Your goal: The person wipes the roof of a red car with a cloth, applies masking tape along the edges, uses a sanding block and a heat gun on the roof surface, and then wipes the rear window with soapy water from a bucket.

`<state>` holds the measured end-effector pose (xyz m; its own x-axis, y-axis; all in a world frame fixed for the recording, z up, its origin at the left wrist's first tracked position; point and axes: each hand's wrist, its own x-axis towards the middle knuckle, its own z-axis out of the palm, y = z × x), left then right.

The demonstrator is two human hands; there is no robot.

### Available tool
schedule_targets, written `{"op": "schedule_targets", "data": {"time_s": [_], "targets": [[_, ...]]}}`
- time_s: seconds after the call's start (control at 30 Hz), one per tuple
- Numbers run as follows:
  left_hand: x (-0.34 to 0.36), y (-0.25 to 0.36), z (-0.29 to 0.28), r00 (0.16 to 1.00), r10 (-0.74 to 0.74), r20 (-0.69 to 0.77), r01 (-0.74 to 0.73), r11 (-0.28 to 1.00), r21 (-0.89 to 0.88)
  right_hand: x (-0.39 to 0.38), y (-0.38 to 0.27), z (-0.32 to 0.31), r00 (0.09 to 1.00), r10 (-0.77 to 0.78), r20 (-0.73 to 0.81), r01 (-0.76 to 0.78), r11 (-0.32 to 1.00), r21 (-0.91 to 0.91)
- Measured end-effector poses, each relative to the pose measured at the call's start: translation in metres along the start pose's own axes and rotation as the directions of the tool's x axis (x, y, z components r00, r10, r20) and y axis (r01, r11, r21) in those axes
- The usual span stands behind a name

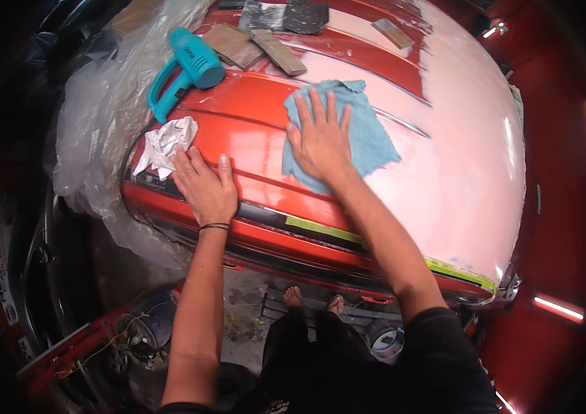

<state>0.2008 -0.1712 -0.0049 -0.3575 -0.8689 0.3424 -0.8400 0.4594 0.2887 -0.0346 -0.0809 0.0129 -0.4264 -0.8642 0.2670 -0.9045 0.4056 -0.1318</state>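
My right hand [319,145] lies flat with fingers spread on a light blue cloth [369,138] over the vehicle's red roof [238,145], beside the pale pink coated area [465,172]. My left hand [203,183] rests flat on the red paint, fingers extended, its fingertips at a crumpled white cloth [165,145]. Above that cloth a teal heat gun [196,58] lies on the roof, near its left edge.
Sanding blocks [277,55] and dark sheets [303,17] lie at the roof's far side. Clear plastic sheeting [93,131] drapes over the left. Green tape [317,228] runs along the near edge. A metal step [358,314] and a bucket [386,341] are below.
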Motion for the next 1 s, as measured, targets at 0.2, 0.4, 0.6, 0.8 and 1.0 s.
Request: {"op": "schedule_targets", "data": {"time_s": [0.2, 0.4, 0.6, 0.8, 1.0], "targets": [[0.002, 0.001, -0.006, 0.999, -0.028, 0.034, 0.028, 1.0, -0.014, 0.125, -0.006, 0.048, 0.998, -0.042, -0.052, 0.043, 0.999, 0.032], [0.001, 0.007, -0.004, 0.998, -0.023, 0.066, 0.024, 0.999, -0.025, 0.207, 0.008, 0.075, 0.998, 0.044, -0.035, -0.042, 0.998, 0.038], [0.001, 0.0, -0.001, 0.999, -0.021, 0.038, 0.021, 1.0, -0.022, 0.214, 0.033, 0.061, 0.994, -0.049, 0.097, 0.043, 0.997, 0.063], [0.0, -0.004, 0.0, 0.999, -0.025, 0.04, 0.025, 1.0, 0.009, 0.112, 0.184, 0.018, 0.995, 0.099, 0.024, -0.098, 0.994, -0.05], [0.002, 0.006, -0.002, 0.997, -0.049, 0.059, 0.045, 0.997, 0.068, -0.03, 0.333, -0.039, 0.849, 0.516, -0.111, -0.527, 0.838, -0.139]]}}
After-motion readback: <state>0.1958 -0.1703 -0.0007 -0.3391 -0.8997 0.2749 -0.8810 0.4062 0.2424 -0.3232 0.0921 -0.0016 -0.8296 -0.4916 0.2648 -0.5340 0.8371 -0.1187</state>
